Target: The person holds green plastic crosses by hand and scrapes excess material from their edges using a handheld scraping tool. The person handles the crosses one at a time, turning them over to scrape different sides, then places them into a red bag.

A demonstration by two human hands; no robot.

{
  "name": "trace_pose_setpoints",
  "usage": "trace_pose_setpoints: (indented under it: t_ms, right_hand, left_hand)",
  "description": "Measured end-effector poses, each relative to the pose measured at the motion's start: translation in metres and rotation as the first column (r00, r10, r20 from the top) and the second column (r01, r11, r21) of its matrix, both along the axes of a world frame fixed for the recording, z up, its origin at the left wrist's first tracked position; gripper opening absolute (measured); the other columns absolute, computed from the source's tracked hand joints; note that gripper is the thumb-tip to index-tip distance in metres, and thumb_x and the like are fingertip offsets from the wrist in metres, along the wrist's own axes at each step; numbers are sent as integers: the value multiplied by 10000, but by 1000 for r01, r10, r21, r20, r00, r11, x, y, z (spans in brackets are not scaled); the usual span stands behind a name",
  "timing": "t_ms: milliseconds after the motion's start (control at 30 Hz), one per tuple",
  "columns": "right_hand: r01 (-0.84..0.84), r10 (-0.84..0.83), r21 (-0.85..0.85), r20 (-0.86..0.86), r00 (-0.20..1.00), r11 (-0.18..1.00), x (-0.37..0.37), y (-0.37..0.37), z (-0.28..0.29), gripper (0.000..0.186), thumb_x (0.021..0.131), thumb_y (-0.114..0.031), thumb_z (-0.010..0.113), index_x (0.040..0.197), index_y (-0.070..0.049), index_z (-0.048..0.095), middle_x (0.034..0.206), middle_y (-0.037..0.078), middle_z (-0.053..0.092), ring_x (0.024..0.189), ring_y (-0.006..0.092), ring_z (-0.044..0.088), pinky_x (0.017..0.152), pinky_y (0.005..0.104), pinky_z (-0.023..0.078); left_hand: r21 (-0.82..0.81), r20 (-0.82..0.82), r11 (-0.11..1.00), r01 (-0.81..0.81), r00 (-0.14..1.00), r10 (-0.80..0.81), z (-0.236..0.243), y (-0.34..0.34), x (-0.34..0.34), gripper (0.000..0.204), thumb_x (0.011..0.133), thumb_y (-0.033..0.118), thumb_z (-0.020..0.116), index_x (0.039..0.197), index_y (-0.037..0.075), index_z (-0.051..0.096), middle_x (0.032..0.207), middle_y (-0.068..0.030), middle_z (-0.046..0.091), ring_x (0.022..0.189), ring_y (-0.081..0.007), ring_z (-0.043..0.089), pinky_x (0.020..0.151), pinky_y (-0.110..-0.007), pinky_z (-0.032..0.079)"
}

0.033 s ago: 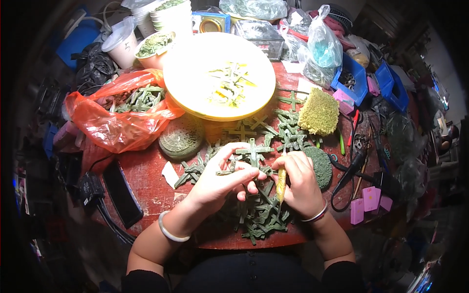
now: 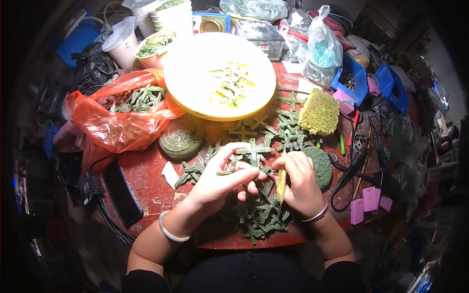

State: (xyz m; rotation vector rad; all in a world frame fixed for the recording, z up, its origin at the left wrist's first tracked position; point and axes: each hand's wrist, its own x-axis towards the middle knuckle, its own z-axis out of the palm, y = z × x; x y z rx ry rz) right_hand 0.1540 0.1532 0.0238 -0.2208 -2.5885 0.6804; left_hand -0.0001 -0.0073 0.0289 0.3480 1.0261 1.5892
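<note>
My left hand [image 2: 220, 178] is closed in a loose pinch, and a small green cross-shaped piece [image 2: 254, 152] stands at its fingertips. Part of that piece is hidden by the fingers. Between the thumb and fingers of my right hand [image 2: 300, 183] is a slim tool with a yellow handle [image 2: 281, 181], held upright, its thin ends showing above and below. Both hands are close together over a heap of green cross-shaped pieces [image 2: 264, 217]. More such pieces [image 2: 290, 129] lie beyond my fingers. A round dark-green pad [image 2: 320, 167] sits beside my right hand.
A brightly lit round yellow-rimmed tray [image 2: 190, 108] holds several pieces. Left are an orange plastic bag [image 2: 117, 129], a round stone-like block [image 2: 180, 139] and a phone [image 2: 122, 194]. A yellow-green sponge [image 2: 319, 112], cables [image 2: 349, 173] and blue bins [image 2: 351, 78] are at right.
</note>
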Motion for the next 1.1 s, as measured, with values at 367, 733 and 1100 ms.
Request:
trace_pose_setpoints:
  t_ms: [367, 733, 1100]
  right_hand:
    - [-174, 174, 7, -24, 984, 985, -3, 1, -9, 257, 719, 98, 579, 946, -17, 616, 934, 132, 640, 975, 322, 613, 864, 405, 479]
    - [-211, 202, -114, -79, 976, 971, -4, -3, -4, 294, 731, 84, 615, 1003, -26, 605, 968, 157, 652, 1011, 350, 621, 866, 410, 478]
    - [-30, -36, -449, -138, 990, 893, 2, -3, 6, 179, 851, 8, 717, 970, -31, 589, 847, 62, 639, 739, 153, 628, 673, 274, 498]
  left_hand:
    - [-20, -66, 999, -42, 997, 41, -8, 1, 2, 138, 1000, 184, 601, 1074, 68, 605, 804, -9, 627, 523, -61, 522, 455, -181, 369]
    - [108, 298, 976, -191, 943, 151, 6, 1, -14, 351, 974, 87, 586, 1312, 42, 504, 1074, -84, 618, 831, -130, 618, 611, -219, 509]
    - [80, 36, 972, -221, 975, 219, 2, 3, -16, 298, 929, 38, 607, 1217, 70, 535, 1070, -77, 601, 755, -72, 520, 569, -169, 411]
